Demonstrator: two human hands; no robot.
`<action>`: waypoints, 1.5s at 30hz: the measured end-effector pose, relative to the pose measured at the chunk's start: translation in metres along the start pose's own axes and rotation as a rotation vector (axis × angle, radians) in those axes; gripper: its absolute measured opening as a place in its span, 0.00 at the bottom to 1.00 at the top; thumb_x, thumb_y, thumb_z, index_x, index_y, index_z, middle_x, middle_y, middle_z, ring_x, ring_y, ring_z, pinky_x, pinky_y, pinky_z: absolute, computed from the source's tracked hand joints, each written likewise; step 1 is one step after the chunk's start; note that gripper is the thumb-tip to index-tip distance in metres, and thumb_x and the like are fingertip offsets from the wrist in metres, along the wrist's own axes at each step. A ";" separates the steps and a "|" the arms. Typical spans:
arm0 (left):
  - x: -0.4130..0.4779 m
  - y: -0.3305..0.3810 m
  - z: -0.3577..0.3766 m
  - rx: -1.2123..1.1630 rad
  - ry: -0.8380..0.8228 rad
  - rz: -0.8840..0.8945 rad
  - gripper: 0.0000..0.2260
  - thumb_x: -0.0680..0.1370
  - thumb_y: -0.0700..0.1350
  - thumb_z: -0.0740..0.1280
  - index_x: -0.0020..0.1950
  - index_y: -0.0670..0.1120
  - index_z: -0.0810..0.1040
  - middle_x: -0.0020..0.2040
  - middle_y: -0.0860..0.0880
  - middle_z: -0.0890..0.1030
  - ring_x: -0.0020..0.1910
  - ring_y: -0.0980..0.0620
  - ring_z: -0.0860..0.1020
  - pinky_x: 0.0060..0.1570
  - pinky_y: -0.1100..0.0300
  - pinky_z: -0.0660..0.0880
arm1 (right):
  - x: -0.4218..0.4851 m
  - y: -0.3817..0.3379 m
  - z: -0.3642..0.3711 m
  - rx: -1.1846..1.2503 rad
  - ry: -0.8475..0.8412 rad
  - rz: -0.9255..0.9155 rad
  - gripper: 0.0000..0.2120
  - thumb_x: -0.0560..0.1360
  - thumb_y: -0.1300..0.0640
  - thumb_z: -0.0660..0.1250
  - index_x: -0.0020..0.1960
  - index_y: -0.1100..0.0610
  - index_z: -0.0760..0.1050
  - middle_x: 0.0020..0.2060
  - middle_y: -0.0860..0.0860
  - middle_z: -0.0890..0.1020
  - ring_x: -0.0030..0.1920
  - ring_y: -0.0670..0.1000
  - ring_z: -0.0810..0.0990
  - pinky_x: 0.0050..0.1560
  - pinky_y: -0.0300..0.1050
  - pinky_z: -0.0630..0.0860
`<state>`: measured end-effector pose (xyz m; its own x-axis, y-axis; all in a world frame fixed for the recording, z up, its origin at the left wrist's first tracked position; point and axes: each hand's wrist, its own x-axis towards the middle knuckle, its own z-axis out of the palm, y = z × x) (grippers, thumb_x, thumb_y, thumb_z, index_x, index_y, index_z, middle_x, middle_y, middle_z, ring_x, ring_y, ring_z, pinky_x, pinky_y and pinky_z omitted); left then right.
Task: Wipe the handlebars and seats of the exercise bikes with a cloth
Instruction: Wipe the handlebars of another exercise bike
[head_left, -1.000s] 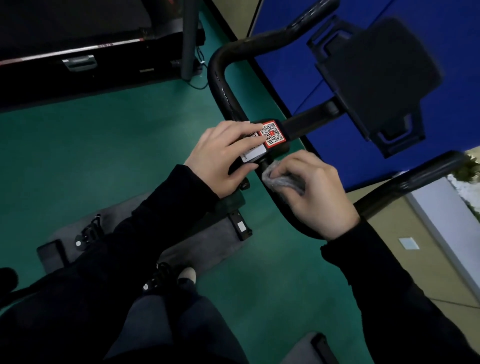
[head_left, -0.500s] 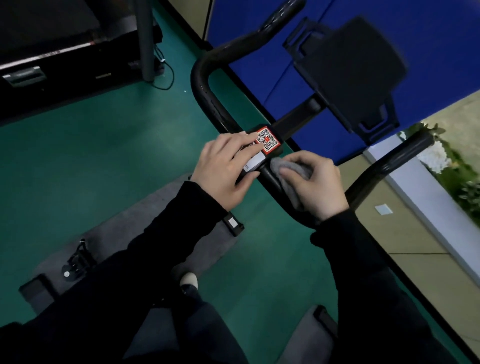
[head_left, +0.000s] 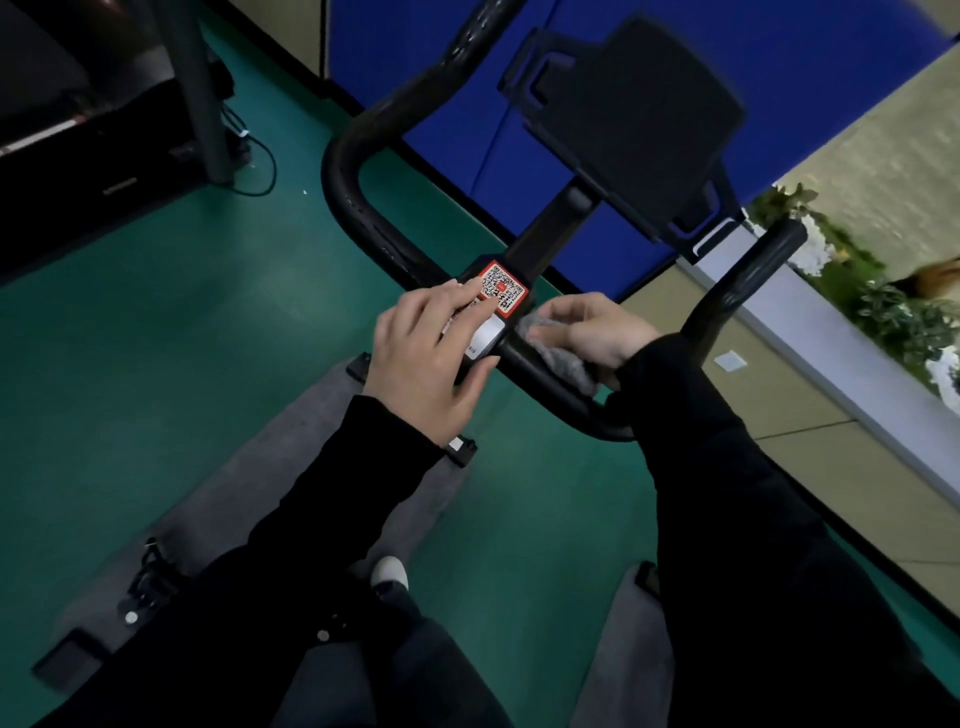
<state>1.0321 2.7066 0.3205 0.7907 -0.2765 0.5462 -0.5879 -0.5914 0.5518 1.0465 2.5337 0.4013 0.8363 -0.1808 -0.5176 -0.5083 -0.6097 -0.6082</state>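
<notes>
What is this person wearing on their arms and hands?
Both hands, left hand and right hand, are bare: no gloves, rings or watch visible. Each arm is covered by a plain long black sleeve reaching the wrist, with no markings that can be made out.

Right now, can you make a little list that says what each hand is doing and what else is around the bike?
left hand: resting on the middle of the handlebar, fingertips on the QR sticker
right hand: pressing a grey cloth onto the bar, right of the sticker
holder: black, empty, on the stem above the sticker
floor: green, with grey mats
wall: blue panel behind the bike
plants: green with white flowers, far right
</notes>
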 end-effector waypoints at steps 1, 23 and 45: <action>0.000 -0.001 0.000 -0.005 -0.004 0.002 0.19 0.71 0.47 0.70 0.61 0.44 0.77 0.62 0.48 0.77 0.60 0.47 0.70 0.54 0.52 0.65 | -0.004 0.001 0.001 -0.002 0.032 -0.029 0.05 0.75 0.63 0.68 0.43 0.56 0.76 0.35 0.51 0.78 0.37 0.49 0.75 0.44 0.40 0.74; 0.009 -0.022 -0.014 -0.144 -0.138 0.136 0.18 0.75 0.46 0.65 0.63 0.41 0.77 0.63 0.44 0.76 0.58 0.44 0.69 0.57 0.49 0.69 | -0.063 0.029 0.119 0.080 0.952 -0.473 0.07 0.69 0.68 0.74 0.46 0.63 0.82 0.44 0.56 0.80 0.47 0.51 0.80 0.51 0.39 0.76; 0.011 -0.029 -0.018 -0.067 -0.202 0.219 0.19 0.76 0.45 0.63 0.67 0.41 0.73 0.65 0.43 0.74 0.59 0.44 0.66 0.58 0.48 0.69 | -0.037 0.005 0.137 1.735 0.475 0.286 0.21 0.74 0.72 0.66 0.66 0.68 0.69 0.55 0.65 0.80 0.51 0.58 0.82 0.46 0.50 0.82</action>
<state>1.0547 2.7347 0.3215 0.6579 -0.5412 0.5237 -0.7528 -0.4520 0.4786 0.9845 2.6435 0.3348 0.5186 -0.4923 -0.6991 0.0149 0.8227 -0.5683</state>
